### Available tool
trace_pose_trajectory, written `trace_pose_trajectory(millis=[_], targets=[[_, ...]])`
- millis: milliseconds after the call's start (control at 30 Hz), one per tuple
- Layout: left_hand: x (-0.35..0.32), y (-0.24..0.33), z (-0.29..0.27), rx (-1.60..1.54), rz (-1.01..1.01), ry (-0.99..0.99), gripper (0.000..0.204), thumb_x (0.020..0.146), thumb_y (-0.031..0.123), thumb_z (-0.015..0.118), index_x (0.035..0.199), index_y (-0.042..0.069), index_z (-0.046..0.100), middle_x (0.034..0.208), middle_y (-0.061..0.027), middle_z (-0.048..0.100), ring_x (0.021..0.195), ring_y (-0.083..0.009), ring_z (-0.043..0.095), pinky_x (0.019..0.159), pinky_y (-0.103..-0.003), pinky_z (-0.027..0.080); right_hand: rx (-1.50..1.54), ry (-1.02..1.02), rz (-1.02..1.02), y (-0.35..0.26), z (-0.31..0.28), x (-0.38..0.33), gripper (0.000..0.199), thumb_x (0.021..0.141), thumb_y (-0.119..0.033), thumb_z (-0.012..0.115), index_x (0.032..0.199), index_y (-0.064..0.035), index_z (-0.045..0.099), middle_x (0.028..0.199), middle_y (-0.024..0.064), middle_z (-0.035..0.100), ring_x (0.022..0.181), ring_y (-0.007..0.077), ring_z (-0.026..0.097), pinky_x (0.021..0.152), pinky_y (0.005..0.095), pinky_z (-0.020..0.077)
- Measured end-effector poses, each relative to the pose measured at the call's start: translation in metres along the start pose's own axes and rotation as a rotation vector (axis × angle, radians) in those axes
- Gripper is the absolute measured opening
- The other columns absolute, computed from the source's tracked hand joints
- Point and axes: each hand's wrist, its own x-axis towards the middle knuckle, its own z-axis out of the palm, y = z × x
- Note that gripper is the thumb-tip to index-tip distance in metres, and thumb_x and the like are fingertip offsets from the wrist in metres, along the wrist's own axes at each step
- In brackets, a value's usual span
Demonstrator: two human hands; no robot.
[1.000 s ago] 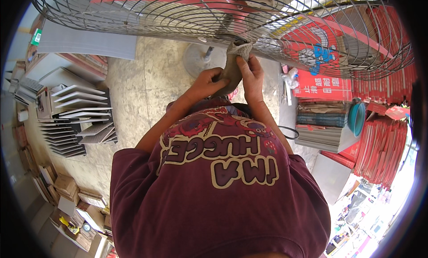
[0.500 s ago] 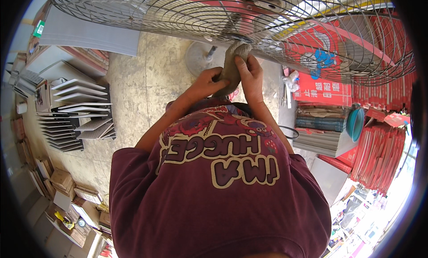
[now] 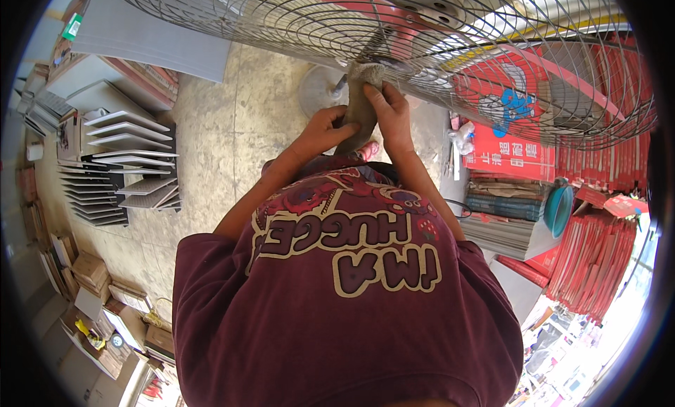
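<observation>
A grey-brown cloth (image 3: 362,106), folded into a long strip, is held in front of my chest. My left hand (image 3: 326,130) grips its lower left side with the fingers curled in. Higher up on the right edge, my right hand (image 3: 391,117) pinches it between thumb and fingers. The cloth's top end comes right up to the lower rim of a large fan's wire cage (image 3: 281,40); whether they touch, I cannot tell. Red blades show behind the wires.
The fan's round grey base (image 3: 320,92) stands on the concrete floor (image 3: 211,140). Racks of tile sample boards (image 3: 133,171) are to the left, below a grey panel (image 3: 151,37). Stacked red cartons (image 3: 590,256), a teal basin (image 3: 559,211) and a small plastic bag (image 3: 462,137) are on the right.
The cloth's top end and my right hand have shifted slightly left. Both hands keep their grip. The surroundings have turned a little in view.
</observation>
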Motion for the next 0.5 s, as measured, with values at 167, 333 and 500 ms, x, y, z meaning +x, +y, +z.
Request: trace_pose_trajectory(millis=[167,333,500], targets=[[0.0,-0.02,-0.002,0.05,-0.013,-0.009,0.028,0.079,0.021,0.063,0.091,-0.005,0.059,0.073,-0.0043,0.061,0.067,-0.008,0.055,0.059,-0.025,0.045,-0.016,0.026,0.195,0.019,-0.007,0.004,0.027,0.085,-0.02,0.06,0.099,0.0032,0.06,0.081,0.0016,0.061,0.072,0.0062,0.051,0.064,0.021,0.0425],[-0.005,-0.009,-0.004,0.005,-0.001,0.018,0.028,0.078,0.018,0.063,0.094,-0.004,0.059,0.076,-0.0051,0.062,0.07,-0.0091,0.056,0.062,-0.025,0.045,-0.079,-0.031,0.003,0.015,0.001,0.003,0.026,0.085,-0.02,0.061,0.099,0.0017,0.06,0.078,0.0011,0.06,0.07,0.0057,0.05,0.062,0.02,0.0418],[-0.013,0.014,-0.009,-0.019,0.047,0.033,0.029,0.082,0.014,0.063,0.105,-0.002,0.059,0.093,-0.0064,0.064,0.085,-0.0126,0.059,0.077,-0.028,0.046,-0.052,-0.078,-0.185,-0.011,0.022,-0.007,0.028,0.085,-0.018,0.063,0.104,0.0014,0.058,0.076,0.0015,0.06,0.069,0.0052,0.049,0.061,0.0195,0.0418]])
